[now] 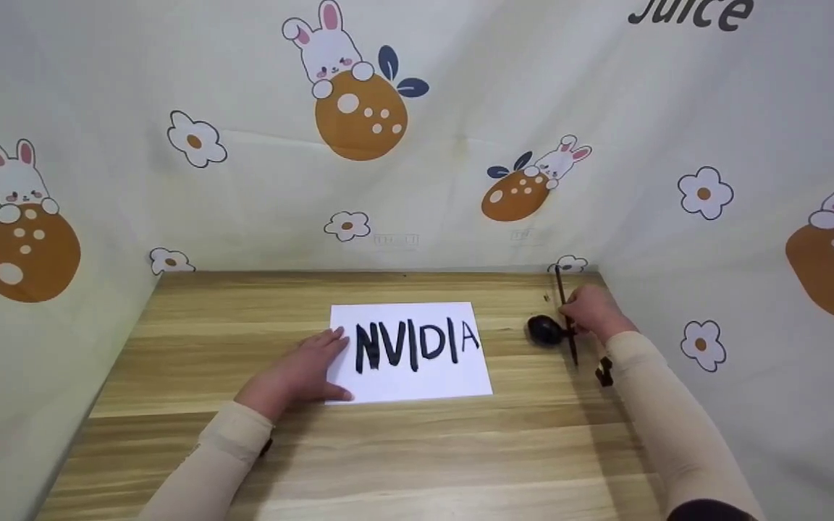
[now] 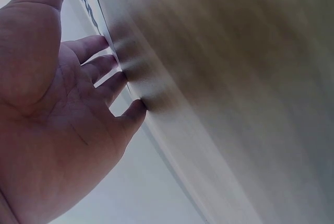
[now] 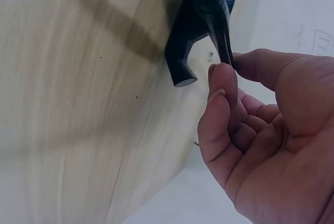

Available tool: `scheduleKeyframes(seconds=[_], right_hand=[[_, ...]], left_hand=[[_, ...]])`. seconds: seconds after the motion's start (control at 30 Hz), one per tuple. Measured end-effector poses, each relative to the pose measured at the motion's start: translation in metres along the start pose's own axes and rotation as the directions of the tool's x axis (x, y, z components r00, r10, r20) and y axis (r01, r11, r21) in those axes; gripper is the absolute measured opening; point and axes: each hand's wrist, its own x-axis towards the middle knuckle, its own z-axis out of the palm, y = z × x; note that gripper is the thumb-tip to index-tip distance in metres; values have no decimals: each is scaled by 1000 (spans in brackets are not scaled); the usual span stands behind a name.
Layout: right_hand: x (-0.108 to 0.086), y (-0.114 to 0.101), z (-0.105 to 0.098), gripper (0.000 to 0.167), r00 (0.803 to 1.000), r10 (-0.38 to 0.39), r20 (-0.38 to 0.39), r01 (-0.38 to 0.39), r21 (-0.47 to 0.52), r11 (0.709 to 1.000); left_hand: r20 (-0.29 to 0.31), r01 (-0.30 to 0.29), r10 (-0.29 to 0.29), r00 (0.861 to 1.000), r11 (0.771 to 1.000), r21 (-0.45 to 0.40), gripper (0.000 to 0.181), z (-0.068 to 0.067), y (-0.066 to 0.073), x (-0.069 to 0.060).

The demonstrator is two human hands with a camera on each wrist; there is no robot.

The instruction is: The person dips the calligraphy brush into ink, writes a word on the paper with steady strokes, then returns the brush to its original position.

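Observation:
A white sheet of paper (image 1: pixel 417 387) with "NVIDIA" in thick black strokes lies on the table; its last letter is thinner than the others. My left hand (image 1: pixel 302 373) rests on the paper's left edge with fingers spread, and the left wrist view shows those fingers (image 2: pixel 112 85) fairly straight against the surface. At the right, my right hand (image 1: pixel 594 311) pinches a dark, slim brush (image 1: pixel 560 284) between thumb and fingers. The brush slants over a small round black dish (image 1: pixel 544 331), whose stubby handle (image 3: pixel 180 65) shows in the right wrist view. The dish's inside is mostly hidden there.
The wood-grain table (image 1: pixel 417 463) ends at a pale fabric backdrop (image 1: pixel 258 195) printed with rabbits, oranges and flowers, which rises behind and on both sides. A small dark speck (image 1: pixel 546 297) lies behind the dish.

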Motion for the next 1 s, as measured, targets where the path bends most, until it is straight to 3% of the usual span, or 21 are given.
scheduleKeyframes(seconds=[0.1, 0.47, 1.0], right_hand=[[2, -1, 1, 25, 1000, -1, -8, 1, -63, 998], [2, -2, 3, 30, 1000, -7, -30, 3, -144, 990], [3, 1, 7, 38, 998, -37, -58, 27, -168, 985]], left_hand=[[3, 4, -4, 1000, 1000, 8, 111, 1, -1, 0], [-1, 9, -9, 1000, 1000, 0, 113, 1, 0, -1], [6, 24, -25, 1000, 999, 26, 112, 1, -1, 1]])
